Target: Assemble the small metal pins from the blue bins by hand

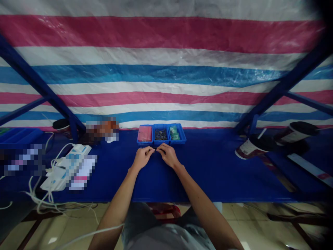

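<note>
Small dark piece (155, 149), one, make too small to tell: held at my fingertips, over the blue table (208, 166), just in front of the middle tray (160, 126); left hand (143, 157) and right hand (168, 155) both closed in a thumb-and-finger pinch on it, probably because so slight an item suits no fuller grip. Trays, blue, three, side by side: left tray (145, 142) with pink contents, middle with thin dark pieces, right tray (179, 142) with green pieces; divided, I judge, to keep kinds unmixed and near my reach. White power strip (57, 178), left, and lidded cup (251, 147), right: well apart, seemingly sparing my elbows
</note>
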The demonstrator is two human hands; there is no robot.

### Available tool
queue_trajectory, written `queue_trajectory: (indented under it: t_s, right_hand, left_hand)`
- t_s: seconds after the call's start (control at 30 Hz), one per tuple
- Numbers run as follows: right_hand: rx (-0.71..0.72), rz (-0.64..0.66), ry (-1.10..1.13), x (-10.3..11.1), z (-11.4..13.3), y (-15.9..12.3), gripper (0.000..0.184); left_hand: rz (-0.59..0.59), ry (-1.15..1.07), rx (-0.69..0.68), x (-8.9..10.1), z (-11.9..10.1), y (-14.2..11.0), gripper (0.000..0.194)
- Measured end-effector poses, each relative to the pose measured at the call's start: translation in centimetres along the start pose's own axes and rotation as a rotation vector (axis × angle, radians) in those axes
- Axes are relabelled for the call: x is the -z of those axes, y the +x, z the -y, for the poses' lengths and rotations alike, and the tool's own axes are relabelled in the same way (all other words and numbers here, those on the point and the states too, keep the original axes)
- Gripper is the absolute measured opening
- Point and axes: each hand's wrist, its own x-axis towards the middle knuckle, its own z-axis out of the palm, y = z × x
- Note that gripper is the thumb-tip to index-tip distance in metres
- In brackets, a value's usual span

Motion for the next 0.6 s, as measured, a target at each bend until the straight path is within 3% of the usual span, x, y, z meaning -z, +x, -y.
queue_trajectory:
  t_s: [0.6]
  right_hand:
    - [-0.069, -0.028, 0.070, 0.34, 0.18, -0.05, 0.014]
  left_hand:
    - [-0.002, -0.028, 0.032, -0.15, -0.13, 0.12, 0.034]
